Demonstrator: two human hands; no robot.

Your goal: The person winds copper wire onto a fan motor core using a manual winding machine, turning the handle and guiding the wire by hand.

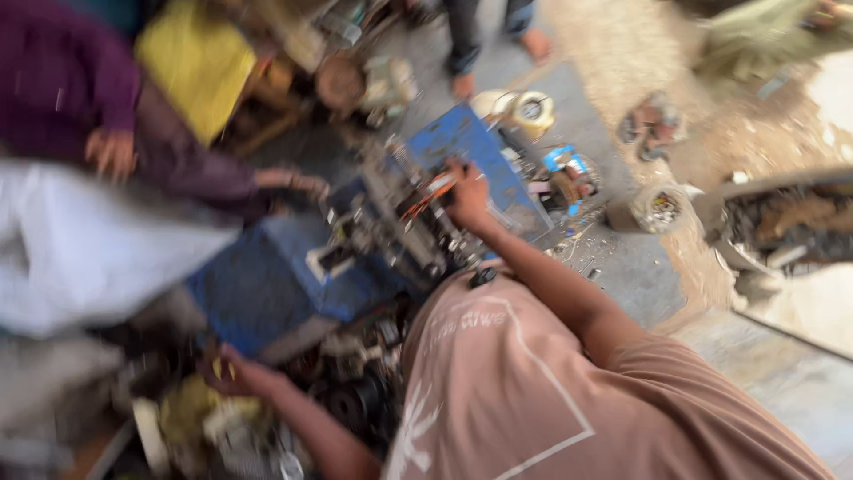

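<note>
Head view, blurred by motion. Right hand point(468, 197) reaches forward onto the engine point(400, 227), a greasy metal block sitting on the blue stand point(267, 289) at its far edge. Fingers look curled round an orange-handled tool point(426, 197) lying on top of the engine; grip detail is too smeared to be sure. Left hand point(233, 372) is low at the near left corner, among the scrap parts point(213, 418); I cannot tell if its fingers are spread or pinching. Another person's hand point(306, 184) rests just beside the engine. My judgement: steady the head, keep the tool seated square, and watch the neighbouring hand
</note>
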